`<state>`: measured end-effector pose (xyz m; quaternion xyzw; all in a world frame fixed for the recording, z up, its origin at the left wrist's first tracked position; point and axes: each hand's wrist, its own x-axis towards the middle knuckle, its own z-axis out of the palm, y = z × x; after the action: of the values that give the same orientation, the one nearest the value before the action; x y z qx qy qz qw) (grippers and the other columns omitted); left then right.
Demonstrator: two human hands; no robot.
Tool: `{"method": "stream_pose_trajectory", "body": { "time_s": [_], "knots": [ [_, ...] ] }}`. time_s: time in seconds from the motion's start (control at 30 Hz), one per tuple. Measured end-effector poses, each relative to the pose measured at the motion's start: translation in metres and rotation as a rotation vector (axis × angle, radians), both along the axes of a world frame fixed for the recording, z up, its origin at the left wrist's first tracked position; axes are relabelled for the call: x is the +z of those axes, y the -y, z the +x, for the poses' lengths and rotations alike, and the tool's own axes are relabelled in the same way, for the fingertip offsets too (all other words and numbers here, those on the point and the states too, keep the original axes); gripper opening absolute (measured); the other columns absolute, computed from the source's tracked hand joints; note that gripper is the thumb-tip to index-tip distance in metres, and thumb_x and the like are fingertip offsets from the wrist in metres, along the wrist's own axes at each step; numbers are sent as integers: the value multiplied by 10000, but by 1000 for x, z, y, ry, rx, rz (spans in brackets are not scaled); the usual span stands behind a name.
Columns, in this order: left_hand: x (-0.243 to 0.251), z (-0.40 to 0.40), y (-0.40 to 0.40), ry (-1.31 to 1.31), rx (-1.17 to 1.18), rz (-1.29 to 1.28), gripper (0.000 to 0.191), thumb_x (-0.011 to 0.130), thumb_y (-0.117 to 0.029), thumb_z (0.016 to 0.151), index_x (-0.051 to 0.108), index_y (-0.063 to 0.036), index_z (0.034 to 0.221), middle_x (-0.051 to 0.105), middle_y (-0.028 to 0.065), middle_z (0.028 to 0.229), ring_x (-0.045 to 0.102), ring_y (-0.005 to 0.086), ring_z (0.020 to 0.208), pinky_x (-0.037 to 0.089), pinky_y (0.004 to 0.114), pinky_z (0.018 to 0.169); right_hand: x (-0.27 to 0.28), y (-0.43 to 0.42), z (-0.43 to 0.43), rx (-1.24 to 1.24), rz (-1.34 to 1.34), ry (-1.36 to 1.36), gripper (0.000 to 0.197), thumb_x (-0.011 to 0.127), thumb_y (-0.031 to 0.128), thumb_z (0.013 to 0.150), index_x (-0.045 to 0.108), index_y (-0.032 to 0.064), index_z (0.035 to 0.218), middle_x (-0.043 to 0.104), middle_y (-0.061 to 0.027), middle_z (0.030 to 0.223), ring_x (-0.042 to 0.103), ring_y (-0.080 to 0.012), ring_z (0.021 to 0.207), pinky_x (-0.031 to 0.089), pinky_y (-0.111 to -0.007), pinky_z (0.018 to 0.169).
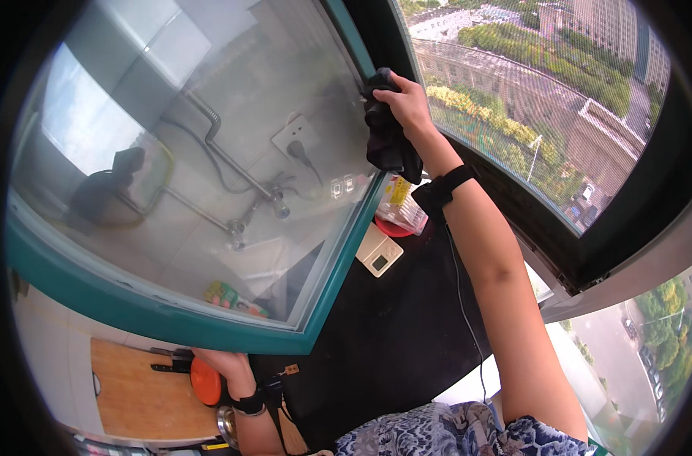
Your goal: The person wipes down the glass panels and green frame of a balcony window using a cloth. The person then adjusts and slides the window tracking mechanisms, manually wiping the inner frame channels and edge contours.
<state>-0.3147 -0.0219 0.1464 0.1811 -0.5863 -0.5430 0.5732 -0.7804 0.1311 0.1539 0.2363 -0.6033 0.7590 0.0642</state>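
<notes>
My right hand [406, 105] grips a dark cloth [389, 131] and presses it at the edge of an open window sash with a teal frame [317, 325], near the upper middle of the view. The cloth hangs down beside the frame. The sash's glass pane [255, 228] fills the left of the view and shows pipes, a wall socket and a reflection of a person's head. At the lower left, my left hand [223, 362] is at the sash's bottom edge, its fingers partly hidden behind the frame. Whether it holds the frame is not clear.
A dark countertop [397, 330] bears a small digital scale [380, 251] and a packet [403, 205] over a red dish. A wooden cutting board [146, 393], black-handled knives [169, 368] and an orange round object [205, 381] are lower left. A screened window [522, 114] is upper right; a cable [463, 308] runs beside my right arm.
</notes>
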Motion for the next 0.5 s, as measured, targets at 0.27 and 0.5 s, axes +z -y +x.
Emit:
{"method": "stream_pose_trajectory", "body": {
  "time_s": [0.27, 0.5],
  "knots": [
    [-5, 6, 1, -22, 16, 67, 548, 440, -321, 988, 326, 50, 1376, 412, 197, 1354, 517, 364, 1182, 448, 490, 1014, 43, 47, 6, -369, -149, -596, 551, 614, 83, 835, 451, 106, 1361, 362, -178, 1463, 436, -364, 1274, 393, -365, 1023],
    [-3, 5, 3, -9, 93, 42, 577, 425, -356, 979, 313, 30, 1393, 430, 188, 1344, 511, 347, 1191, 447, 479, 1005, -98, 55, 38, -429, 87, -287, 600, 548, 60, 880, 325, 109, 1435, 304, -221, 1479, 447, -419, 1237, 422, -404, 983]
  ]
}}
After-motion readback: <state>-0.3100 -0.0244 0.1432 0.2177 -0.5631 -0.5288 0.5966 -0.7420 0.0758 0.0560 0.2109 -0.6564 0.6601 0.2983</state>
